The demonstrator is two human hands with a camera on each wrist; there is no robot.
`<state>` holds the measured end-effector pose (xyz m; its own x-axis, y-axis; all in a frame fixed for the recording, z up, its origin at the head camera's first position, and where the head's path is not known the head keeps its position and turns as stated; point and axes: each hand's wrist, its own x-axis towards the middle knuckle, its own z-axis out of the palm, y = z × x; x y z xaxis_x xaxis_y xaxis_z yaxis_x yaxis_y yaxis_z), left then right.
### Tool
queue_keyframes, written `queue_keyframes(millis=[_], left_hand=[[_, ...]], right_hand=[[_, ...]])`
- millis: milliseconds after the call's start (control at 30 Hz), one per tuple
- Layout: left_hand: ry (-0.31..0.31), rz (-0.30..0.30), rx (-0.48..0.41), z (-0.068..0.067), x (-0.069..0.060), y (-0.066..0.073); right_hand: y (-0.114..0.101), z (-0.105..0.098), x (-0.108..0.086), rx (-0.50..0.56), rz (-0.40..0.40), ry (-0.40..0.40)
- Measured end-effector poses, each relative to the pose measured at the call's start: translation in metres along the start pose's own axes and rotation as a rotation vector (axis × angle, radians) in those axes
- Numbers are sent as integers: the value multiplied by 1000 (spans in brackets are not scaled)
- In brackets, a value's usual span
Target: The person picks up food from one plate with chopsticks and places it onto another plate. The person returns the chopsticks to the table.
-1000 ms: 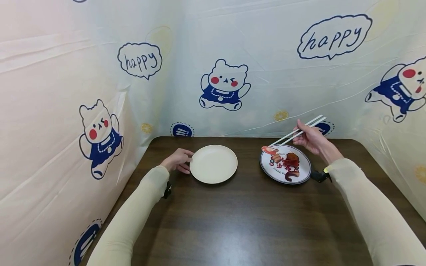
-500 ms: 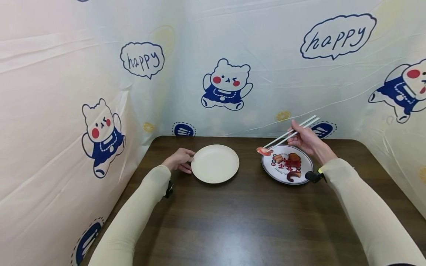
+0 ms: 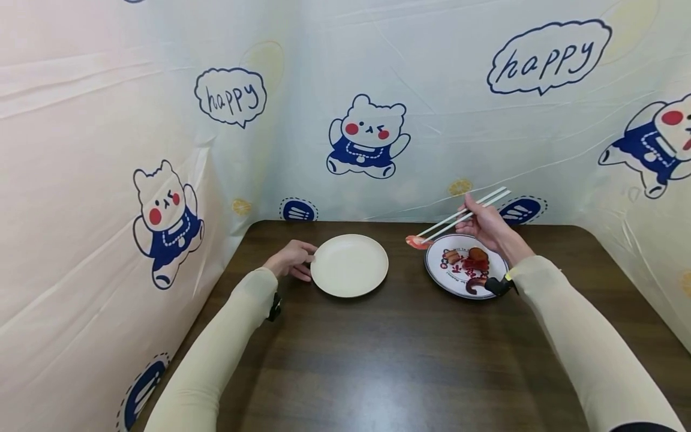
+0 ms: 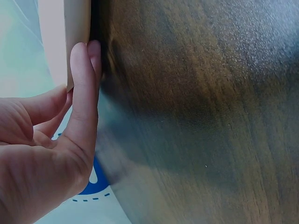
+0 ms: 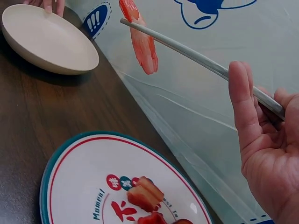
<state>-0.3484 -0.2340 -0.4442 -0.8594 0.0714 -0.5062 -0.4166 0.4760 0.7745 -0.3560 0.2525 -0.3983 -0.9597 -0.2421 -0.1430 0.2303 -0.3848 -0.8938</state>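
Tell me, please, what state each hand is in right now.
Left hand: holding the cream plate by its rim.
Right hand: holding chopsticks that grip a shrimp-like piece.

Right hand (image 5: 270, 151) is gripping a slim, pale grey chopstick (image 5: 191, 50) (only one I can really make out here), with a red-and-white shrimp piece (image 5: 145, 50) hanging by its tip. Below that there's a round white plate (image 5: 79, 172) with a teal rim and thin red ring, holding a striped brownish meat chunk (image 5: 144, 193); the frame cuts it off. Top left, the left hand (image 5: 51, 5) touches a round cream plate (image 5: 51, 37) on the dark wood-grain table (image 5: 98, 109).
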Motion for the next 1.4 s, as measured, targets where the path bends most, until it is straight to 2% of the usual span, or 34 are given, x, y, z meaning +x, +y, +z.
queue_keyframes(millis=[367, 600, 1033, 1267, 1400], left_hand=[[6, -3, 3, 1, 1, 0], [3, -5, -2, 0, 2, -1], [0, 9, 12, 0, 0, 1], [5, 14, 15, 0, 2, -1], [3, 16, 12, 0, 1, -2]], right_hand=[[14, 19, 9, 40, -10, -25], [24, 29, 16, 25, -17, -9], [41, 54, 23, -4, -28, -39], [50, 64, 27, -36, -32, 2], [55, 67, 31, -19, -35, 10]])
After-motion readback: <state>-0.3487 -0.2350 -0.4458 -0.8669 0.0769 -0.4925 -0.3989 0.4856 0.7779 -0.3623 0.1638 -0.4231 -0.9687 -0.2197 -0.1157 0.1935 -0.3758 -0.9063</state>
